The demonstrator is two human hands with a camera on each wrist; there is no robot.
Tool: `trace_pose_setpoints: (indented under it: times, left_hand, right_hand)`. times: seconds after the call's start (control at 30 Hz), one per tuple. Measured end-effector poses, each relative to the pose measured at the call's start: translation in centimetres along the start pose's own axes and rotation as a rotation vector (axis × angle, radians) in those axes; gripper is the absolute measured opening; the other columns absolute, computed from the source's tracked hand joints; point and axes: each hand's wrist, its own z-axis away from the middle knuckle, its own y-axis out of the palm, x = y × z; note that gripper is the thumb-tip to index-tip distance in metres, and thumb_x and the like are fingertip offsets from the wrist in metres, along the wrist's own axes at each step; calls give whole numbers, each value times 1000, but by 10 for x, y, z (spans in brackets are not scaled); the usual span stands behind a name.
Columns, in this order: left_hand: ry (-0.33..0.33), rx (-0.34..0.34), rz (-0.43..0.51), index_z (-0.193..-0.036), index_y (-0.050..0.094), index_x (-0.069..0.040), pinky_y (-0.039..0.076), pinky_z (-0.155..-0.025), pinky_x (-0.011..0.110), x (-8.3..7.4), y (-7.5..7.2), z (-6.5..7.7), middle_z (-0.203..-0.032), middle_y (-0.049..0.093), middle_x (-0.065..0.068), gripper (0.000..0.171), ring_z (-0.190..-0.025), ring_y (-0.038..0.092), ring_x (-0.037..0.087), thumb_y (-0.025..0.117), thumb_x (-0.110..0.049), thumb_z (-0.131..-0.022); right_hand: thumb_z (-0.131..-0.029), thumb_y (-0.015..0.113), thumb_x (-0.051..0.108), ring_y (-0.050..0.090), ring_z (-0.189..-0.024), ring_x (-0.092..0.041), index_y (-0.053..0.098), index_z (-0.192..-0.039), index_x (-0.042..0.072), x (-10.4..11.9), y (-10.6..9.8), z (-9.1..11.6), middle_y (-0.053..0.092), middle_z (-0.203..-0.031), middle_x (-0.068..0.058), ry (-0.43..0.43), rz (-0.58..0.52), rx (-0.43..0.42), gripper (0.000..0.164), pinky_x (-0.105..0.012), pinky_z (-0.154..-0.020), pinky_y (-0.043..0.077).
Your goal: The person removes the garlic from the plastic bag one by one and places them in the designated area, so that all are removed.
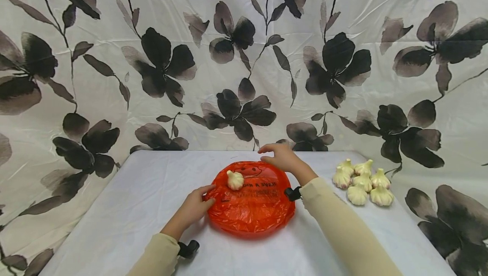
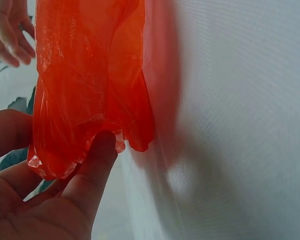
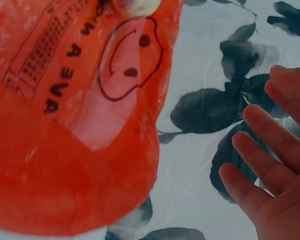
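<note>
A red plastic bag (image 1: 251,208) with dark printing and a smiley face lies in a puffed, rounded shape on the table. On its upper left part sits one garlic bulb (image 1: 235,180). My left hand (image 1: 194,206) pinches the bag's left edge, the thumb (image 2: 97,160) on the near side and the fingers behind it in the left wrist view. Past the bag's far right edge, my right hand (image 1: 283,157) is held with its fingers spread and nothing in them. The right wrist view shows those fingers (image 3: 270,165) apart from the bag, beside its printed face.
Several garlic bulbs (image 1: 362,181) are grouped on the right side of the white-covered table (image 1: 152,191). Behind the table hangs a pale cloth (image 1: 282,98) with dark flowers. A black wrist camera (image 1: 188,249) sits on the left wrist, another (image 1: 292,194) on the right.
</note>
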Motion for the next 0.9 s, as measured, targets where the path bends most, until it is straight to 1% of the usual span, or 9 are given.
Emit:
trace_pose_setpoints:
  times: [0.13,0.33,0.53,0.63,0.77,0.9]
  left_hand:
    - [-1,-3,3,-139,53,-9,50,-98,51,-1,-1,1,-140,52,20,48,-116,56,32,59,-14,-92]
    - [-3,-5,7,-139,53,-10,50,-98,50,-1,-2,1,-140,52,19,48,-117,56,31,59,-16,-92]
    - [-10,-7,5,-139,52,-10,52,-95,48,-3,-3,1,-140,53,18,48,-112,57,28,59,-15,-92]
    - [-28,-2,21,-140,51,-10,54,-93,46,-4,-3,2,-141,52,18,49,-108,57,27,59,-16,-92]
    - [-33,0,26,-140,51,-10,53,-94,47,-5,-1,4,-141,52,18,49,-113,57,30,59,-16,-92]
    - [-17,-10,19,-139,52,-9,50,-99,51,-3,1,4,-141,52,19,48,-121,55,34,59,-15,-92]
  right_hand:
    - [-93,63,26,57,-123,-29,65,-124,16,2,5,-6,64,-129,-8,-12,-10,7,33,-51,-104,45]
    - [-92,64,25,56,-123,-28,66,-122,16,7,9,-12,64,-128,-8,-28,-55,11,32,-49,-105,44]
    - [-91,65,25,56,-123,-27,66,-122,17,13,18,-20,63,-129,-7,-36,-79,36,32,-48,-106,44]
    - [-90,66,24,56,-122,-27,66,-123,16,16,24,-23,63,-128,-8,-40,-88,43,33,-47,-105,45]
    - [-90,67,23,57,-119,-28,66,-122,15,20,31,-26,64,-126,-8,-44,-102,50,33,-46,-103,46]
    - [-90,66,22,58,-118,-27,66,-121,17,22,40,-28,64,-126,-9,-58,-107,64,31,-45,-102,47]
